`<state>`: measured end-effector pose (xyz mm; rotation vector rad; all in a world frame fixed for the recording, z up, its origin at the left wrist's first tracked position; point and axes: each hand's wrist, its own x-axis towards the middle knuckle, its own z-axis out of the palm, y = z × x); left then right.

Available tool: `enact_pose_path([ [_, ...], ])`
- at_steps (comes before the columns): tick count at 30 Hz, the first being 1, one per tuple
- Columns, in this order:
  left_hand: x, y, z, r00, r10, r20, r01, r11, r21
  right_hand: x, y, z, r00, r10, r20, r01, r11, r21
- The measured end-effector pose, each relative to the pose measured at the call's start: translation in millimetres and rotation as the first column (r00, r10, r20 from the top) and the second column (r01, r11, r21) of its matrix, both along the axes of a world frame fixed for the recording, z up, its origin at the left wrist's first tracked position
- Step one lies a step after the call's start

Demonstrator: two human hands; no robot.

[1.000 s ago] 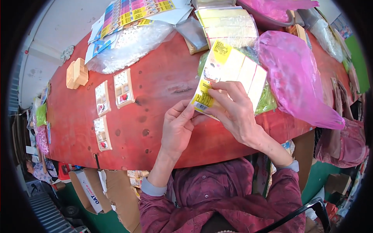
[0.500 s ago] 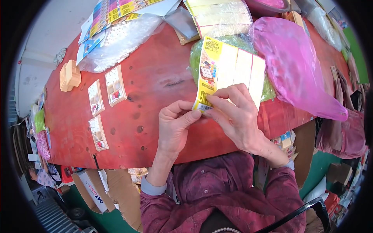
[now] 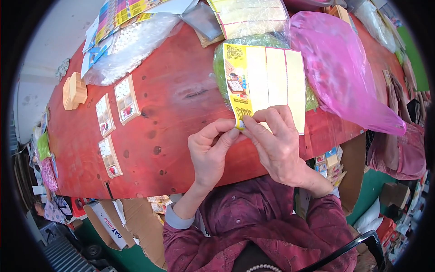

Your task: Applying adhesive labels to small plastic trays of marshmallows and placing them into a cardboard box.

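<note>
A printed yellow-and-white sheet with a picture strip along its left side is held up above the red table. My left hand pinches its lower left corner between thumb and forefinger. The fingers of my right hand are closed on the same edge, right beside the left fingertips. That corner is curled, and the fingers partly cover it. Behind the sheet lies a green plastic bag, mostly hidden.
Small divided trays with white pieces lie on the red table at left, near stacked beige trays. A clear bag of white pieces and a pink bag lie farther back. Cardboard boxes stand below the front edge.
The sheet has turned slightly, standing more upright and facing me more. My fingers now cover more of its lower corner. The whole view has shifted a little.
</note>
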<state>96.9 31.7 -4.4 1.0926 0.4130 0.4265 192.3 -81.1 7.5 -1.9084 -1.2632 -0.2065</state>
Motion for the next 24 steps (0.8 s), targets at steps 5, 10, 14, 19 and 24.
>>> enact_pose_path([
  [5, 1, -6, -6, 0.999, 0.038, 0.002, -0.037, 0.974, 0.222, -1, -1, -1, 0.999, -0.002, 0.039, 0.003, 1.000, -0.023],
  [10, 1, -8, -6, 0.998, 0.057, -0.004, -0.052, 0.926, 0.374, -3, -3, 3, 0.998, 0.029, 0.054, -0.025, 0.997, -0.073],
  [14, 2, -8, -10, 0.997, 0.076, 0.003, -0.067, 0.862, 0.503, -3, -4, 1, 0.995, 0.047, 0.093, -0.039, 0.995, -0.092],
  [19, 4, -10, -13, 0.996, 0.088, -0.001, -0.074, 0.846, 0.528, -2, -6, -1, 0.995, 0.069, 0.073, -0.059, 0.989, -0.133],
  [24, 2, -12, -16, 0.994, 0.106, -0.007, -0.088, 0.866, 0.493, -2, -5, -3, 0.996, 0.067, 0.054, -0.060, 0.992, -0.115],
])
